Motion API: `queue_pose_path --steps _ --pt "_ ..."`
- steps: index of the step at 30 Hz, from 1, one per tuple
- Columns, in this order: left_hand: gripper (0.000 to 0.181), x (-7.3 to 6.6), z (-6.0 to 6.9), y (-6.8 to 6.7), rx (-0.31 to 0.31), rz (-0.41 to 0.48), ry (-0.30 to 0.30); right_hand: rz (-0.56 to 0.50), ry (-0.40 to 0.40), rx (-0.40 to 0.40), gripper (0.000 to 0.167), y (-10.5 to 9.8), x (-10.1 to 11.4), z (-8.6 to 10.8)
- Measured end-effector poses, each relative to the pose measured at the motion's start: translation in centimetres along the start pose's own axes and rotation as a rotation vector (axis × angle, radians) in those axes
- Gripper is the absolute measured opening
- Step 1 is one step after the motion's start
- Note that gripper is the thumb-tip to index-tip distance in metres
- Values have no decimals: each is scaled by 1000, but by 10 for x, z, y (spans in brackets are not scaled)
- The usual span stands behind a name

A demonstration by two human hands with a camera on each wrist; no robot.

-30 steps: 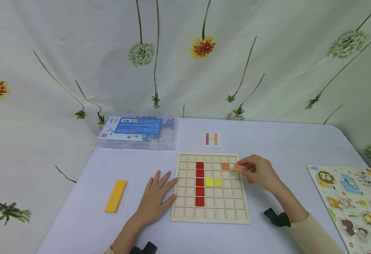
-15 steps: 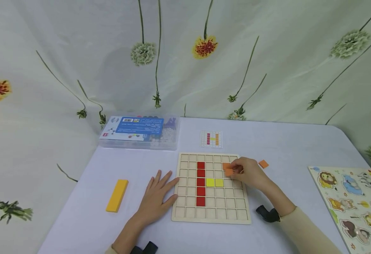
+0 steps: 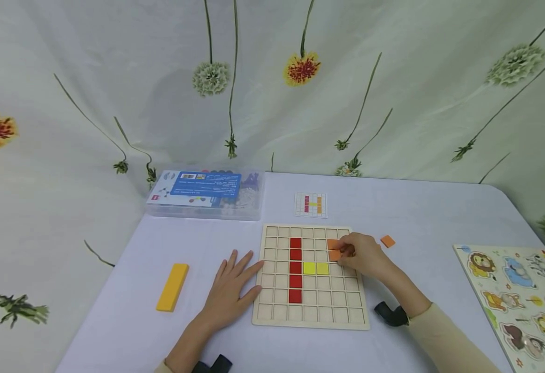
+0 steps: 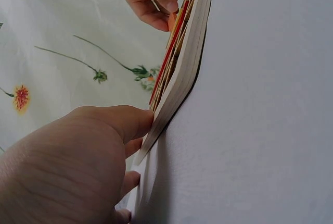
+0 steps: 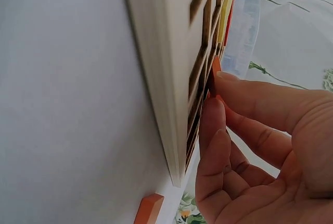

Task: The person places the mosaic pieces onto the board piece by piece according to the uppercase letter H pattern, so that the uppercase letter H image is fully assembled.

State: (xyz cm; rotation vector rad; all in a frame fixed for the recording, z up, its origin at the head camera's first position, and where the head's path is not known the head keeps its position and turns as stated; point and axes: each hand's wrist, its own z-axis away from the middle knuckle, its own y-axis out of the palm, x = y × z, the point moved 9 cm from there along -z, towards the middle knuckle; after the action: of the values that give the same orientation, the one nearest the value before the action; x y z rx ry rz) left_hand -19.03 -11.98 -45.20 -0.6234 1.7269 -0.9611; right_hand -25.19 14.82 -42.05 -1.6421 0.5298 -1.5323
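Note:
A wooden grid board (image 3: 310, 313) lies on the table, with a column of red square tiles (image 3: 295, 268) and two yellow tiles (image 3: 316, 268) in its cells. My right hand (image 3: 363, 254) pinches an orange square tile (image 3: 334, 256) between thumb and fingers. In the right wrist view this tile (image 5: 214, 75) is tilted at a cell. Just above it an orange tile (image 3: 332, 243) sits in the board, partly covered by my fingers. My left hand (image 3: 230, 290) lies with fingers spread, thumb and fingertips touching the board's left edge.
Right of the board lies a loose orange tile (image 3: 387, 241). A small pattern card (image 3: 311, 204) is behind the board. A clear plastic case (image 3: 202, 211) stands at the back left, a yellow block (image 3: 172, 287) at the left, and an animal picture board (image 3: 515, 290) at the right.
My right hand has carried the orange tile leftward from the board's right edge to a cell below the other orange tile. The left hand stays put.

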Motion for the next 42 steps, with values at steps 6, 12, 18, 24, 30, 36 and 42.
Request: queue_pose_path --steps 6,12,18,24,30,36,42 --pt "52 -2 -1 -1 -9 -4 13 -39 2 -23 24 -8 1 7" --pt "52 -1 -1 0 -10 -10 6 -59 -57 -129 29 -28 2 21" --pt "51 -1 0 0 -6 -9 4 -100 -87 -278 42 -49 -5 42" --pt "51 -2 0 -2 -13 -10 8 -148 -87 -369 50 -63 -24 63" --pt "50 -3 1 -2 -24 -1 18 -215 13 -351 51 -63 -52 74" --pt "51 -2 1 -2 -8 3 8 -276 85 -309 53 -57 -68 75" --pt "51 -2 0 -2 -10 6 7 -308 72 -284 48 -46 -80 72"
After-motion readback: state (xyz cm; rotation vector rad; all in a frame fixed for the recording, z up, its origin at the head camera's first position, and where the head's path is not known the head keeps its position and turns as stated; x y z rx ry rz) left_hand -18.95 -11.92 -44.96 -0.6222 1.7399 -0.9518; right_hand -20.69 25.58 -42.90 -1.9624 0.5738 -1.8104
